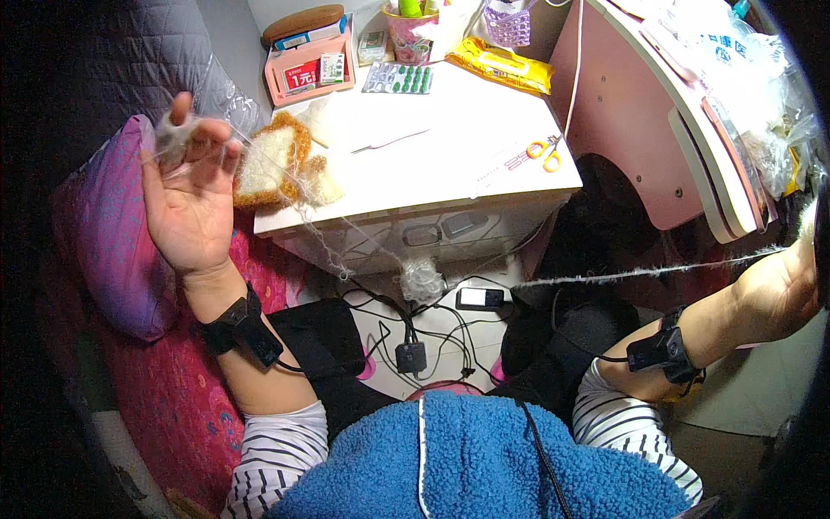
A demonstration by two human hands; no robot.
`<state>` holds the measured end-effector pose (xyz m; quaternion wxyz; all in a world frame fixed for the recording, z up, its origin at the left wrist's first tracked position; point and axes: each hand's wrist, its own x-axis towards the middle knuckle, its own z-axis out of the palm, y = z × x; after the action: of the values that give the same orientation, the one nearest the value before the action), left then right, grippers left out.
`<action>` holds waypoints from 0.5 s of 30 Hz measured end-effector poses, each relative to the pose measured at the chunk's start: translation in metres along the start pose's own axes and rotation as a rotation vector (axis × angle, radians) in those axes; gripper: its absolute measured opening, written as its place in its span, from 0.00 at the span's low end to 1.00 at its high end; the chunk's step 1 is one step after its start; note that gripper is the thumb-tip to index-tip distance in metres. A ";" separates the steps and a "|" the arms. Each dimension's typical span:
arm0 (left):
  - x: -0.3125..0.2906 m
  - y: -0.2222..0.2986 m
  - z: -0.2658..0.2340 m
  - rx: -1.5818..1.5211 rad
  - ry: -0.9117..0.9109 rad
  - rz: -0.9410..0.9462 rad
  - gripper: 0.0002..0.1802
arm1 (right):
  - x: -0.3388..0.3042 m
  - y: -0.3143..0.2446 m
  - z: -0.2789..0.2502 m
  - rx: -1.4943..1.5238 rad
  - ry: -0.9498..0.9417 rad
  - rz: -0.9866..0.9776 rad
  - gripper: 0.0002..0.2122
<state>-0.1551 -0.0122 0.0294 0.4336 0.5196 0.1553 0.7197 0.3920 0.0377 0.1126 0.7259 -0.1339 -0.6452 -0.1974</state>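
My left hand [197, 208] is raised at the left, palm showing, fingers spread and slightly curled. Loose white fuzzy yarn [175, 137] is looped about those fingers, and thin strands trail from it over the table's front edge. A small ball of white yarn [422, 281] hangs in front of the table. From near it a taut fuzzy strand [631, 275] runs to my right hand [778, 290], closed on the yarn at the far right; its fingertips are partly cut off. Beside my left hand lies a fluffy toast-shaped piece [270, 163], cream with a brown border.
On the white table [389, 186] lie a thin needle [372, 148] with thread, orange scissors [545, 156], a pill blister [398, 80], a yellow packet [501, 67] and a pink tray [303, 97]. Black cables [411, 356] tangle below. A purple cushion [121, 242] sits left.
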 end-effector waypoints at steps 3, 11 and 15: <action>-0.003 0.002 0.005 0.414 0.057 -0.226 0.31 | -0.003 -0.007 0.016 0.006 0.021 0.056 0.15; -0.019 -0.002 0.022 1.948 0.250 -0.433 0.30 | -0.043 -0.036 0.058 0.414 0.203 0.574 0.19; -0.013 -0.011 0.071 1.754 0.201 0.061 0.35 | -0.059 -0.069 0.092 0.654 0.048 0.862 0.27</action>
<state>-0.0868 -0.0318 0.0436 -0.1565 0.6031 0.6752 0.3948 0.2734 0.0245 0.0625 0.7594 -0.1490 -0.5428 0.3263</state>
